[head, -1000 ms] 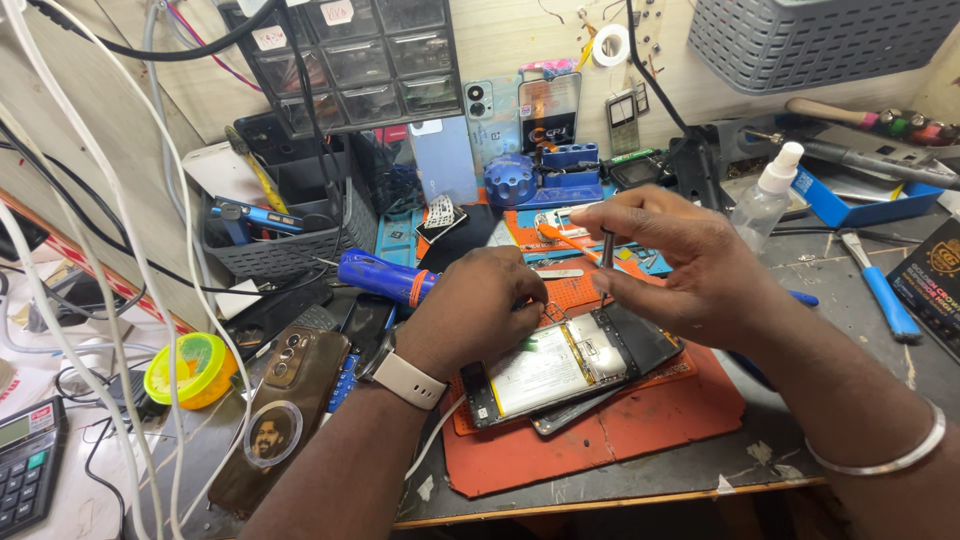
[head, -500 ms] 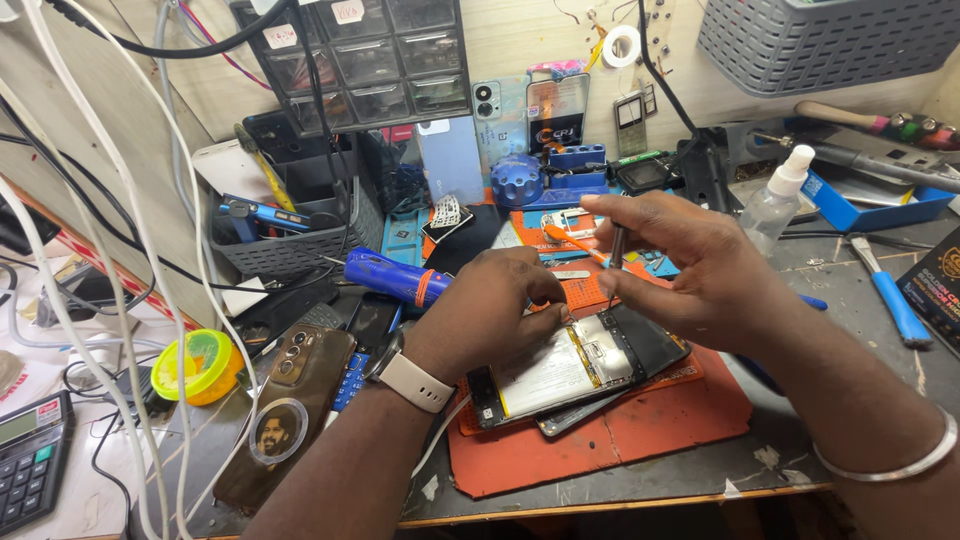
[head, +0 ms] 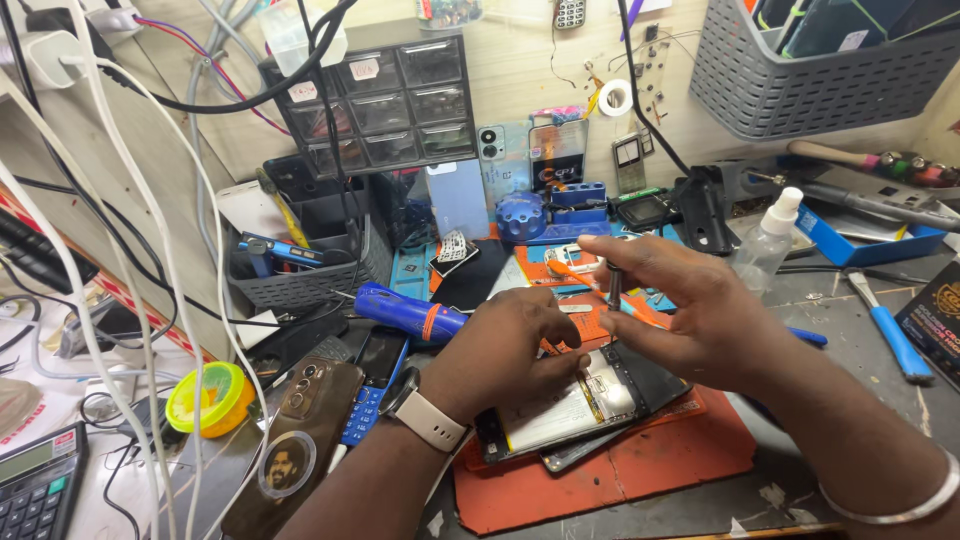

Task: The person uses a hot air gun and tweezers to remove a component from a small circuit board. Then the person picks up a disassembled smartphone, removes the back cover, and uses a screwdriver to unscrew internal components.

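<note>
Opened phone (head: 580,405) lies face down on the orange work mat (head: 640,470), at about five o'clock from the centre of the view, tilted so its long side runs from eight o'clock up toward two o'clock. Its back cover is off: a pale, silvery battery fills most of the body, with dark parts showing at the two o'clock end and a black frame around the rim. A second flat dark piece sticks out from under its lower edge.

Left hand (head: 505,355), with a pale-strapped watch on the wrist, rests on the phone's ten o'clock side, fingers curled together and pressing near the top of the battery; whether it pinches anything there cannot be told. Right hand (head: 690,315) hovers just above the phone's two o'clock end, thumb and forefinger nipping a thin dark tool (head: 614,287) held nearly upright, the other fingers spread.

At nine o'clock from the left hand lies a blue screwdriver handle (head: 410,313). A clear spray bottle (head: 765,240) stands at one o'clock from the right hand.
</note>
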